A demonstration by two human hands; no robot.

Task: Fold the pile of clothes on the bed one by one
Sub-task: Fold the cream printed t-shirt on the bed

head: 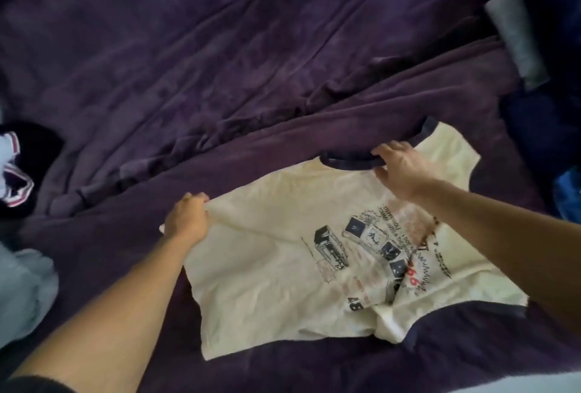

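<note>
- The edges of the bed (283,370) are hard to make out. A rumpled purple blanket (220,46) covers all of it that shows.
- The whole frame is soft. The dark and red print on the shirt (276,273) faces up, but its letters are too smeared to read.
- The right forearm crosses the print and hides a strip of it. A dark navy patch at the shirt's near right corner may be trim or another cloth; I cannot tell which.
- On the bed's left side, a dark garment with red and white stripes (15,169) and a pale grey cloth (22,292) are both cut off by the frame. On the right side lie a grey roll (515,37) and dark blue clothes (550,115), blurred and also cut off.
- The left hand (187,219) shows its back, knuckles up and fingers curled under. Its grip is closed on the shirt's left shoulder edge, and creases fan out from the pinch.
- The right hand (399,169) reaches across from the right. Its fingers are hooked over the navy collar (345,163) with the thumb below the band, so its grip is closed on the collar.
- Both forearms are bare and stretched forward.
- The shirt lies spread on the near half of the bed, right of the middle. Its collar points to the far side and its hem to the near side.
- Its long axis runs far to near, leaning from upper right to lower left. One navy-trimmed sleeve sticks out at the far right.
</note>
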